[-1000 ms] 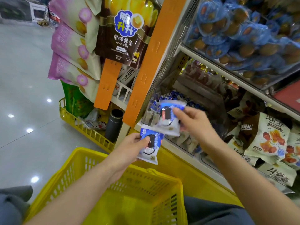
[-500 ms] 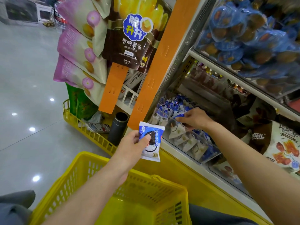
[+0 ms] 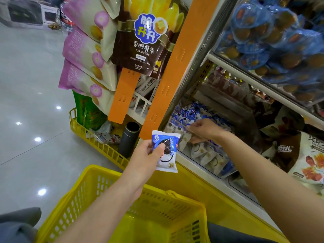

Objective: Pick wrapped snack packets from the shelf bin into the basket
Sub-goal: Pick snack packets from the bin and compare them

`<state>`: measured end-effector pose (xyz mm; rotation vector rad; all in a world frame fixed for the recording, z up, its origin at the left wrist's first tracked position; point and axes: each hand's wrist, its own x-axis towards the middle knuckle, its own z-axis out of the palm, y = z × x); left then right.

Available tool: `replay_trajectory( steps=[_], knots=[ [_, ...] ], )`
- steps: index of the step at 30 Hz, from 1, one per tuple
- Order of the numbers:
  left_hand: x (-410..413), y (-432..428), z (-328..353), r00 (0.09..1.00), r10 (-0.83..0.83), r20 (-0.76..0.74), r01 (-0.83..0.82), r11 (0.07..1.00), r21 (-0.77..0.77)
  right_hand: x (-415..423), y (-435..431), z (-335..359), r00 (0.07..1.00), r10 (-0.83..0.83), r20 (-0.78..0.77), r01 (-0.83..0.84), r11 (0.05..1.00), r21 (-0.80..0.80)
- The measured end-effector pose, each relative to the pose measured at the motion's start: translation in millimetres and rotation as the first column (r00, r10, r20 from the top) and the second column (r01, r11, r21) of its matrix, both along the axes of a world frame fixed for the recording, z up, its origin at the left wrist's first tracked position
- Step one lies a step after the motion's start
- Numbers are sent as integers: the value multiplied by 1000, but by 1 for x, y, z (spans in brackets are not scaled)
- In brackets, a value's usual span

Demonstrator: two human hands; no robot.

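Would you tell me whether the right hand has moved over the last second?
Yes: the right hand went from outside, near the orange upright, into the shelf bin.

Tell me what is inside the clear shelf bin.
Blue-and-white packets fill the bin, and the right hand reaches among them. Lower layers, and whether the hand grips one, are hidden.

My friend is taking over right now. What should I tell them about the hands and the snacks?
Left hand holds one packet up by the shelf, not yet in the basket.
Right hand is down in the bin among its packets; can't tell if it grips one.
Done: one packet picked. None shows in the basket.
Left: drop it in, then pick more.
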<state>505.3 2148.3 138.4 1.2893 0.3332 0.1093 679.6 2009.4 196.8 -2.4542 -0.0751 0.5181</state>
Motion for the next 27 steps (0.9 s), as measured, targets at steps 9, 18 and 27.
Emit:
replay_trajectory(
  steps=[9,18,27],
  knots=[
    [-3,-8,-5,1000,-8,-5,8,999,33,-86,-5,1,733,161,661,-298,949,99],
    [-9,-23,-20,987,-156,-32,159,977,142,-129,-14,-50,999,33,29,-43,844,534],
    [-7,-26,-29,996,-88,-22,91,971,221,-139,-17,-67,994,66,82,-103,771,629]
  ],
)
